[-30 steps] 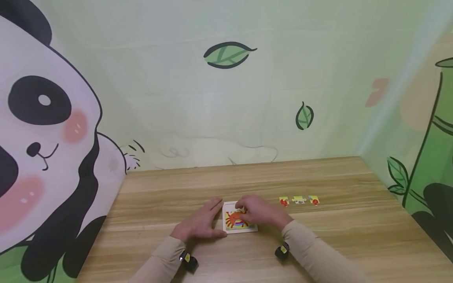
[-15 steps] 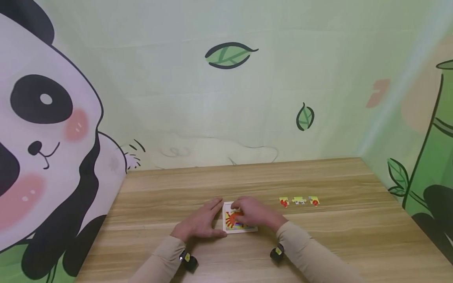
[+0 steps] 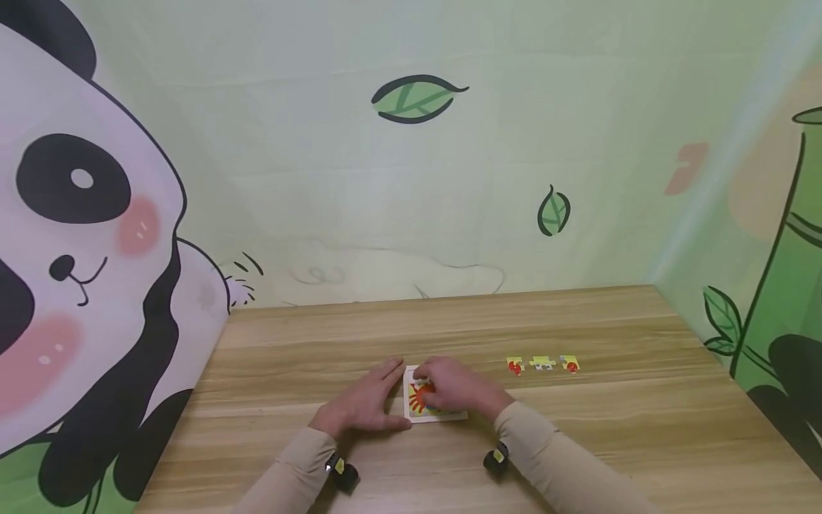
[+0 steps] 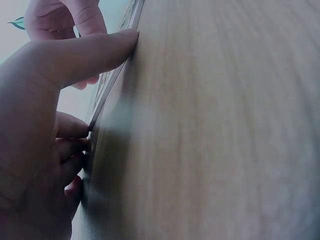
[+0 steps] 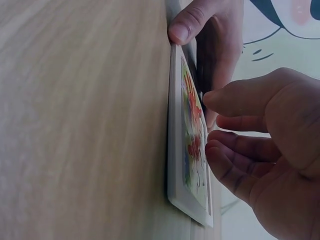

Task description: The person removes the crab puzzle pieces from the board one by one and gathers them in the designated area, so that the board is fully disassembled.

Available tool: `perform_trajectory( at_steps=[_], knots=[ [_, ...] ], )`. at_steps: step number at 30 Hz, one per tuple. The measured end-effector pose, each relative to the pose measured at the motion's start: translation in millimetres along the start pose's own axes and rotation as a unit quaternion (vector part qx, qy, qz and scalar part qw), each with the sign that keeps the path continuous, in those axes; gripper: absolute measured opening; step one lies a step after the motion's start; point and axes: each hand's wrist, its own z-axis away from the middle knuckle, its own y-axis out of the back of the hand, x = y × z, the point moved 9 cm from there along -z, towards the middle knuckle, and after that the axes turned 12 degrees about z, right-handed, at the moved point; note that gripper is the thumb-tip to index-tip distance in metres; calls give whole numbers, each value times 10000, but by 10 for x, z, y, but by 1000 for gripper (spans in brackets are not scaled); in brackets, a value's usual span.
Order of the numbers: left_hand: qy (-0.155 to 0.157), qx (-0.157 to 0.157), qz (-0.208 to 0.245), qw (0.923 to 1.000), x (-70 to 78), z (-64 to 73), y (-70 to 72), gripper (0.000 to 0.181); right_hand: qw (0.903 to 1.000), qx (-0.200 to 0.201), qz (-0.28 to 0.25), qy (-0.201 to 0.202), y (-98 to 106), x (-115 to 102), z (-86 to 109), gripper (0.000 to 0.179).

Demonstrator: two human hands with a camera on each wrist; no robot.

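Note:
A small square jigsaw puzzle (image 3: 419, 400) in a white frame lies flat on the wooden table, its picture a red-orange crab on yellow. At the frame's left side, my left hand (image 3: 359, 405) has its thumb tip against the front corner and its fingers along the far left. My right hand (image 3: 459, 385) is over the puzzle and hides its right part. In the right wrist view, the right hand's thumb and bent fingertips (image 5: 214, 146) come down at the picture, with a gap between thumb and fingers and no loose piece showing there.
Right of the frame, three loose jigsaw pieces lie in a row: a left piece (image 3: 515, 366), a middle piece (image 3: 542, 364) and a right piece (image 3: 569, 364). A wall hanging with a panda (image 3: 83, 214) and leaves stands behind the wooden table (image 3: 308, 335).
My right hand has slid a little to the left over the puzzle, covering more of the crab. The left hand, the frame and the loose pieces stay in place.

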Motion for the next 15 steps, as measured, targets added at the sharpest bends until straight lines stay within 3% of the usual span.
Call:
perform_trajectory(
  at_steps=[15],
  knots=[
    [15, -37, -78, 10000, -12, -18, -14, 106, 9995, 98, 260, 113, -70, -34, -38, 40]
  ],
)
